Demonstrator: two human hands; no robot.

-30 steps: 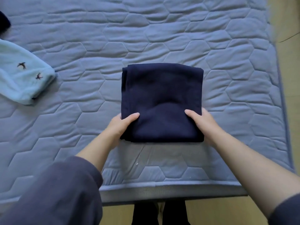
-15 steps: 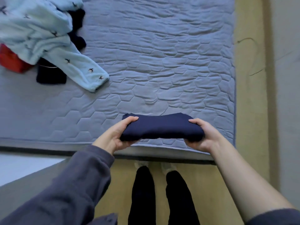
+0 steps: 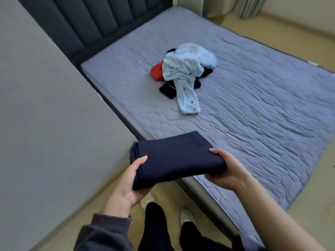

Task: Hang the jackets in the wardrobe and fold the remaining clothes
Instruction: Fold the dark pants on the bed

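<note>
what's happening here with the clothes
A person is partway through folding laundry. They hold a folded navy garment over the near edge of the bed, the left hand gripping one end and the right hand the other. A pile of unfolded clothes, light blue on top with red and dark pieces under it, lies in the middle of the bed, not yet folded.
</note>
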